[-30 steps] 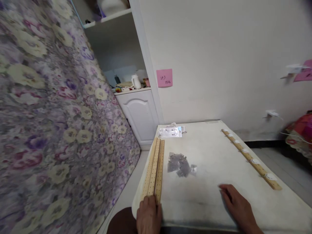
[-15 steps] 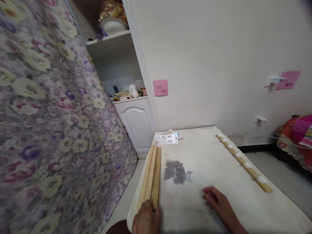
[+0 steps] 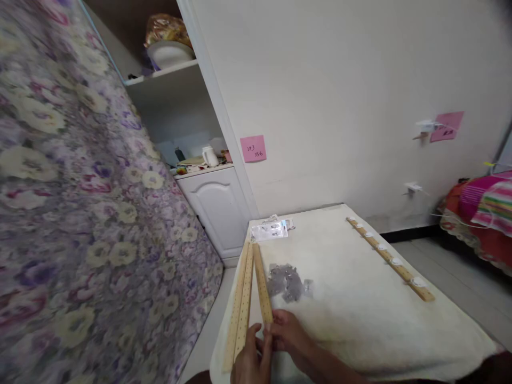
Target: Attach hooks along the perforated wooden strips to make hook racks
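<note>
Three perforated wooden strips [image 3: 244, 298] lie along the left edge of a white table [image 3: 360, 298]. The rightmost strip [image 3: 262, 285] is angled away from the other two at its near end. My right hand [image 3: 288, 333] pinches that near end with closed fingers. My left hand [image 3: 251, 357] sits at the near ends of the strips, thumb touching the same strip, fingers curled. A heap of small clear bags with dark parts [image 3: 286, 281] lies just right of the strips.
A fourth wooden strip with white hooks [image 3: 390, 258] lies on the table's right side. A clear packet [image 3: 270, 230] is at the far left corner. A floral mattress [image 3: 80, 213] leans on the left; a white cabinet [image 3: 216, 208] stands behind.
My right hand moved left across the table and took hold of the rightmost strip's near end, swinging it out from the other two. The camera view shifted slightly.
</note>
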Available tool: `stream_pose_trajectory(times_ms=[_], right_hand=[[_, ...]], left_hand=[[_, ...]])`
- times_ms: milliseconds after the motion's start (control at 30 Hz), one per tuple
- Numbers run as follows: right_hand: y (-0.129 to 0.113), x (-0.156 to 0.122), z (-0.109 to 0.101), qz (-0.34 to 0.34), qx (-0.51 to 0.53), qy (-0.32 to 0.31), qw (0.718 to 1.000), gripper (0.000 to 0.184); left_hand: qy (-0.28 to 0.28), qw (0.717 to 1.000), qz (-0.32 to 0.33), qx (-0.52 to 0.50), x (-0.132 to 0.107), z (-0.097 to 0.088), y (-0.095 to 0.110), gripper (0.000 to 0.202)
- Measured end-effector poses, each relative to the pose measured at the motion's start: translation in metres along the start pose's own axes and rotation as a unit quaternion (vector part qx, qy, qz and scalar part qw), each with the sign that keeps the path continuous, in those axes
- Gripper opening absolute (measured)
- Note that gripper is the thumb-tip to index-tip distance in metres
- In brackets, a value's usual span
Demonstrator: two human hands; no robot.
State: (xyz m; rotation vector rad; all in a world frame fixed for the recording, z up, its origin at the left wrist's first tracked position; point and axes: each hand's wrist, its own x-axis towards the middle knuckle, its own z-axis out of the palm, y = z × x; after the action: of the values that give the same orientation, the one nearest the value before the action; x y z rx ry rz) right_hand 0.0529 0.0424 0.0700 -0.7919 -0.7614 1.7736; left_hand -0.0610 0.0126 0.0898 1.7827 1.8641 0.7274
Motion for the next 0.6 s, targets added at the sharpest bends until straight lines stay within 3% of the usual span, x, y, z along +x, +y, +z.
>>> stream_pose_trajectory(times_ms=[67,133,267,400,500,600], right_hand=[[-0.005,-0.01,-0.014,0.024,-0.028,-0.01,0.999,0.036],[-0.009,-0.026,-0.035,0.053,-0.062,-0.026,0.996,0.039],[-0.022,-0.073,-0.087,0.071,-0.124,-0.075,0.987,0.032],[-0.041,-0.122,-0.141,0.093,-0.173,-0.11,0.974,0.032],[-0.056,-0.146,-0.182,0.095,-0.235,-0.062,0.965,0.038],[-0.069,-0.155,-0.22,0.087,-0.339,-0.002,0.937,0.045]], left_hand=[[0.033,0.987,-0.01,-0.157,0.003,0.0,-0.014,0.046],[0.049,0.951,-0.047,-0.303,0.008,-0.001,-0.024,0.053],[0.056,0.831,-0.137,-0.536,0.024,-0.001,-0.033,0.048],[0.015,0.726,-0.15,-0.671,0.033,0.006,-0.035,0.029],[0.014,0.695,-0.161,-0.701,0.033,0.016,-0.034,0.023],[0.013,0.697,-0.173,-0.695,0.029,0.03,-0.032,0.025]])
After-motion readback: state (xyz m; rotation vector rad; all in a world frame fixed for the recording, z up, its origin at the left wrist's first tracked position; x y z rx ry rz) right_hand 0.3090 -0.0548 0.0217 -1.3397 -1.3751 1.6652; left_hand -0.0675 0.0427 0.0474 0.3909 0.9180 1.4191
